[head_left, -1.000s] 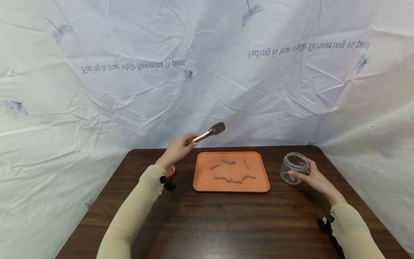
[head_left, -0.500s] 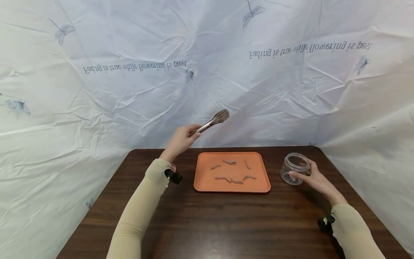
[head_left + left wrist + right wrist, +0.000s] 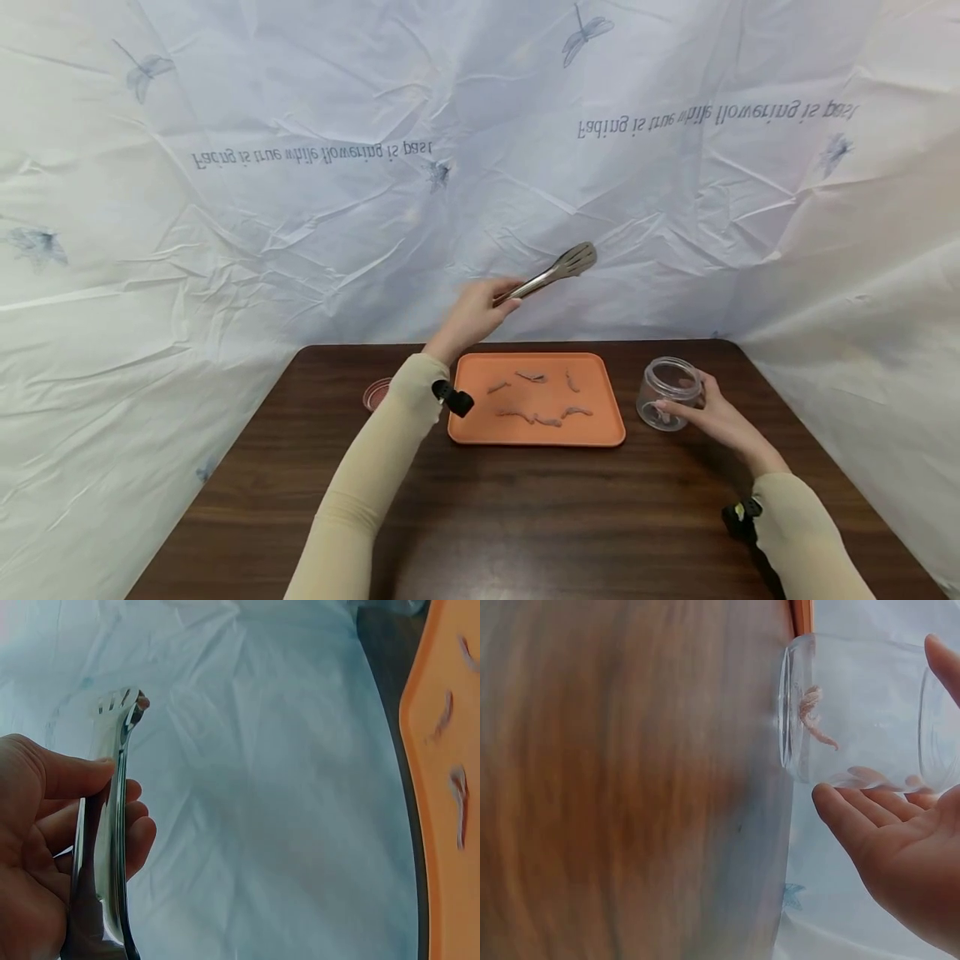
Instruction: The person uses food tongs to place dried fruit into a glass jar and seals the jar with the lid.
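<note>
My left hand (image 3: 472,315) grips metal tongs (image 3: 573,262), raised above the far edge of the orange tray (image 3: 476,427) and slanting up to the right. In the left wrist view the tongs (image 3: 112,862) are squeezed together between thumb and fingers, a small brownish-pink bit (image 3: 143,700) showing at their slotted tips. My right hand (image 3: 722,421) holds a clear lidless jar (image 3: 654,392) right of the tray, thumb on one side and fingers on the other. Inside the jar lies a wrinkled pinkish strip (image 3: 814,716). Several similar greyish-pink strips (image 3: 547,421) lie spread over the tray.
A round reddish lid-like disc (image 3: 372,395) lies on the dark wooden table (image 3: 480,508) left of the tray, partly covered by the left sleeve. A white printed sheet (image 3: 480,192) hangs behind and beside the table.
My left hand has carried the tongs up and to the right, from left of the tray to over its far edge. The jar and my right hand have shifted slightly left.
</note>
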Tool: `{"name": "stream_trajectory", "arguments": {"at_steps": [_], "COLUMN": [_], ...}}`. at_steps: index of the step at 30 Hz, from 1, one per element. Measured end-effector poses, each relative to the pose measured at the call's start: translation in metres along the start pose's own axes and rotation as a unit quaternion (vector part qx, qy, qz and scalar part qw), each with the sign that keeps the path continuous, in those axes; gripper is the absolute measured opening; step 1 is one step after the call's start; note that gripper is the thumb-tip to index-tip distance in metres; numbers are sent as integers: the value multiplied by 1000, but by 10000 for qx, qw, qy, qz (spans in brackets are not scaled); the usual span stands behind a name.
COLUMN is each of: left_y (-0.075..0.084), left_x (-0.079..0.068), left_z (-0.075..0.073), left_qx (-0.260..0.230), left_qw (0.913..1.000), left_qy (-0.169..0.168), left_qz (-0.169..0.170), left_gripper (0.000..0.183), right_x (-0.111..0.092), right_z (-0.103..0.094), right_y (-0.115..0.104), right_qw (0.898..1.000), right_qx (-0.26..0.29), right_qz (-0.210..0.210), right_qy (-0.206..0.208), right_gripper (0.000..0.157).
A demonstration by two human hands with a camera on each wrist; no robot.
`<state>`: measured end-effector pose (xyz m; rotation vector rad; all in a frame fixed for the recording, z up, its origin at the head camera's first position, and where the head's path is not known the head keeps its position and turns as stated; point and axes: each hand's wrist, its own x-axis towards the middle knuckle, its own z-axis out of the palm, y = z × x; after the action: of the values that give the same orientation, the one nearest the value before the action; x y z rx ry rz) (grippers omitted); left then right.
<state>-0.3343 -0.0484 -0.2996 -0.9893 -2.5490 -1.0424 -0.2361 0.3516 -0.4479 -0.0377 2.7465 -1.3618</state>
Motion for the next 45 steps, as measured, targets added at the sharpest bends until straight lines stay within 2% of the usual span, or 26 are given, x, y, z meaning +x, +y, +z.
{"name": "stream_trajectory", "arguments": {"at_steps": [5,10,20,24,29,36,45], "left_y": [21,36,48,47,41,34,26], "left_x": [14,25,24,21,16,6,-1], "left_z": [19,41,76,87,100,110,120], "left_qx": [-125,-89,198,418,611,660,744], "left_qw": [9995,9978,9920,9881,9823,9761,9714], "left_qy": [-253,-451,-1023,-1191,-1510,-1938,-2113], "left_qz": [156,481,711,879,923,722,785], "left_gripper": [38,36,39,40,40,41,40], "right_x": [1,1,0,1,4,4,2], "right_z": [5,9,14,15,15,14,13], "right_y": [0,-4,-13,-13,-12,-13,-12], "right_qw": [10000,9999,9994,9995,9995,9993,9992], "right_qx": [15,59,16,2,-5,-98,-138], "right_qz": [-44,-137,-238,-147,-78,-99,30], "right_qy": [18,-35,-233,-276,-309,-352,-380], "right_gripper": [114,112,111,112,114,114,118]}}
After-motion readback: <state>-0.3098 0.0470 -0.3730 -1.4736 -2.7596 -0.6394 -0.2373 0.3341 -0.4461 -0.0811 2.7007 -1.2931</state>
